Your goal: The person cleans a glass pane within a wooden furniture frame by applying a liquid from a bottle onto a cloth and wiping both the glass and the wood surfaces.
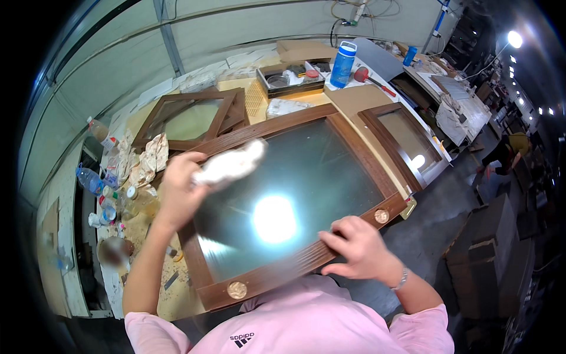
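A large glass panel in a brown wooden frame (pixel 354 149) lies before me, tilted across the bench, with a bright reflection on its glass. My left hand (pixel 181 184) is closed on a crumpled white cloth (pixel 233 162) over the panel's upper left part; the cloth is blurred. At the near rail, right of the middle, my right hand (pixel 364 251) grips the frame's edge, thumb on the near side and fingers over the top. Round carved ornaments mark the near corners, one left (pixel 237 289) and one right (pixel 382 216).
Smaller framed panels lie behind left (pixel 188 121) and at right (pixel 407 138). Bottles (pixel 88 178) and stained rags (pixel 150 160) crowd the left. A box of small items (pixel 293 78), a blue bottle (pixel 343 66) and a red-handled tool (pixel 374 81) stand at the back. Another person (pixel 508 154) is far right.
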Motion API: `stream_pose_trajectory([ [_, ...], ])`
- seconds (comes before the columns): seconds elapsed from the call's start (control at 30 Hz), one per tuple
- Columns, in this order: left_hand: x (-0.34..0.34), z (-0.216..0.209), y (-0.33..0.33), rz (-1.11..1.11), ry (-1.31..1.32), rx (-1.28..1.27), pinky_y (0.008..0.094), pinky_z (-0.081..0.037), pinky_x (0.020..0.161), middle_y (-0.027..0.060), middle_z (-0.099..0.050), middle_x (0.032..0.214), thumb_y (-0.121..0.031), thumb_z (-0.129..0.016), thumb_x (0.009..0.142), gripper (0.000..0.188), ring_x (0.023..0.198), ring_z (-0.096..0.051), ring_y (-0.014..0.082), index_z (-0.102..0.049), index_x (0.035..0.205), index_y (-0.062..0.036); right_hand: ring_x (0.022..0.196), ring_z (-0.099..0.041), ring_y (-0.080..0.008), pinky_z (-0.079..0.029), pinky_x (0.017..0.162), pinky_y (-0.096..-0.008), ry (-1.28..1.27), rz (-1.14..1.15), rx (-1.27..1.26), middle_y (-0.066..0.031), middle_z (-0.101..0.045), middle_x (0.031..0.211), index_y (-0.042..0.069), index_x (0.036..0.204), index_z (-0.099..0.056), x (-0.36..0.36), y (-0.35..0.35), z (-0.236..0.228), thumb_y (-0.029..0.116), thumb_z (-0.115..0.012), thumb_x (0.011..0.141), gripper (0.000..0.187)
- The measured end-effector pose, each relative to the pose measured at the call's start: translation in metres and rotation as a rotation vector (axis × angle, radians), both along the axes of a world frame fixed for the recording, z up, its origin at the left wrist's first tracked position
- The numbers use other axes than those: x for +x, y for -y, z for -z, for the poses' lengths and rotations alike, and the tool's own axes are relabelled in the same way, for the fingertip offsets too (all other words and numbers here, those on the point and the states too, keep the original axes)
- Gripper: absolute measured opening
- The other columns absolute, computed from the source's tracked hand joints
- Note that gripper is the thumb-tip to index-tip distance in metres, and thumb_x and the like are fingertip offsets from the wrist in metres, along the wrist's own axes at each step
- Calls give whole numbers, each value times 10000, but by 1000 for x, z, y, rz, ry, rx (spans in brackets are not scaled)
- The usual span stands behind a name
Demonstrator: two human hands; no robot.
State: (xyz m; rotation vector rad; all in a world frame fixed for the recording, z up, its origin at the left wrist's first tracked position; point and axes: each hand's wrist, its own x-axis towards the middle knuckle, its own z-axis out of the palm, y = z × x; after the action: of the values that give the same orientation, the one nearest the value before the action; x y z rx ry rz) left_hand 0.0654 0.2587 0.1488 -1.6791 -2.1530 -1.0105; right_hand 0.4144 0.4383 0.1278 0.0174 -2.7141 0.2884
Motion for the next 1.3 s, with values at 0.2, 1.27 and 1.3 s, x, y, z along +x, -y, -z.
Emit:
stream_pose_trajectory([
  [0.2, -8, -6, 13, -148, 432, 103, 269, -469, 757, 44, -654, 879, -82, -649, 832, 220, 814, -595, 117, -667, 1015, 39, 833, -566, -290, -452, 739, -408, -65, 27, -45, -110, -557, 928, 53, 970, -634, 0, 6, 12, 298, -811, 574, 498],
  [1.27, 65, -15, -135, 373, -259, -216, 394, -551, 794, 66, -685, 1041, 8, -619, 778, 373, 936, -632, 275, -749, 1090, -150, 684, -558, -215, -415, 574, -327, 22, -157, -24, -65, -557, 807, 52, 796, -611, 16, 9, -46, 205, -766, 552, 326],
  [1.3, 65, -2, -149, 440, -375, -260, 390, -556, 790, 54, -683, 1062, -4, -605, 783, 407, 945, -624, 269, -738, 1130, -172, 685, -558, -214, -417, 577, -326, -9, -167, -24, -64, -553, 804, 53, 793, -608, 14, 9, -44, 204, -764, 554, 323],
])
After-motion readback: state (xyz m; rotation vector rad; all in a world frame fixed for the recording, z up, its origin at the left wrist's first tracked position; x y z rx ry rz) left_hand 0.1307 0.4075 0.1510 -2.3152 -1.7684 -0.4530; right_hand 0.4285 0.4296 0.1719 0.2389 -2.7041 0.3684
